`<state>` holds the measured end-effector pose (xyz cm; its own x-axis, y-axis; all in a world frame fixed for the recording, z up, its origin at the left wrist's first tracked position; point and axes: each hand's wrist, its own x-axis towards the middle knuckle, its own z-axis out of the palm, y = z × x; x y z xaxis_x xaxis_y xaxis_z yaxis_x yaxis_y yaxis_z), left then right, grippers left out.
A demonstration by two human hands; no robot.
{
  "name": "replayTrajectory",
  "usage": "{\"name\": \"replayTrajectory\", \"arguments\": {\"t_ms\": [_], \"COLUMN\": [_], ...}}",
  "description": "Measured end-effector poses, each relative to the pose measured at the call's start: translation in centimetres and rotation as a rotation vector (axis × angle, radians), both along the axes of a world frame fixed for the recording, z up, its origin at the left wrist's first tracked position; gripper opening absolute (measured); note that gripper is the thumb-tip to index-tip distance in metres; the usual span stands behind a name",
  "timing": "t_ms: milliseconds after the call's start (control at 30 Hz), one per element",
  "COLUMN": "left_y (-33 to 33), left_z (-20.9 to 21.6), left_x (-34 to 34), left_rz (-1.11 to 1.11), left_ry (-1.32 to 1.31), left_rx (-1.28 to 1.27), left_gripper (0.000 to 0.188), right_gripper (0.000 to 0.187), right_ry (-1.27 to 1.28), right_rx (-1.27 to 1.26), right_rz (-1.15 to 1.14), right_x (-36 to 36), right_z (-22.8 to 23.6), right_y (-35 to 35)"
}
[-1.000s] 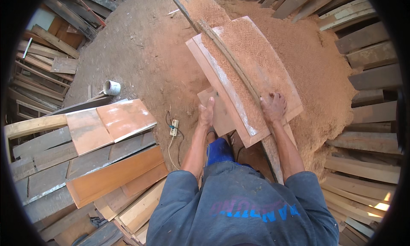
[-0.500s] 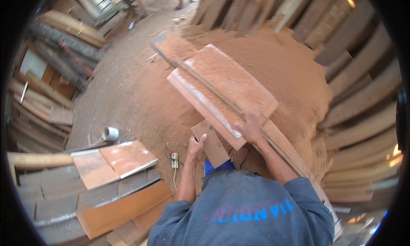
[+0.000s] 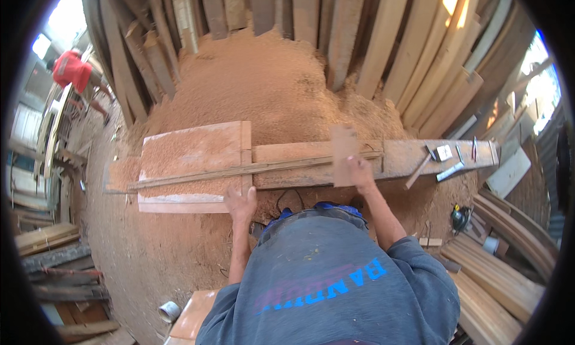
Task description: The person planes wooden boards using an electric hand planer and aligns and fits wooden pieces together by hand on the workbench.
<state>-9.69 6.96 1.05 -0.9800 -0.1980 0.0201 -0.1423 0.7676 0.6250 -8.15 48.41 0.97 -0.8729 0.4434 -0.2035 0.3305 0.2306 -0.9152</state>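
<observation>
My right hand grips a short, flat wooden board, slightly blurred, and holds it over the long plank bench. On the near edge of a wide wooden panel lies my left hand, its fingers spread near the panel's right end. Sawdust covers much of that panel, which rests across the left part of the bench. A long thin wood strip runs over both panel and bench, passing behind the short board.
A hammer, a small white block and other hand tools lie on the bench's right end. Beyond rises a sawdust heap with upright planks behind. A co-worker in red bends at far left. Stacked boards lie at near right.
The view has swung right. The short board was in my left hand and is now in my right. My left hand has come onto the panel's edge; my right has left the strip.
</observation>
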Motion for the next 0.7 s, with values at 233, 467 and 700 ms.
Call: {"name": "replayTrajectory", "arguments": {"t_ms": [233,467,700], "left_y": [-1.3,0.8,0.0], "left_z": [-1.0,0.4,-0.3], "left_x": [3.7,3.1,3.2], "left_rz": [-0.152,-0.122,-0.152], "left_ry": [-0.291,-0.455,-0.451], "left_rx": [-0.258,-0.280,-0.293], "left_gripper": [0.087,0.098,0.101], "right_gripper": [0.049,0.057,0.054], "right_ry": [-0.257,-0.368,-0.520], "right_rx": [0.385,0.549,1.186], "right_rz": [-0.523,-0.543,-0.325], "right_x": [4.7,6.1,2.8], "right_z": [-3.6,-6.0,-1.2], "right_y": [19.0,23.1,15.1]}}
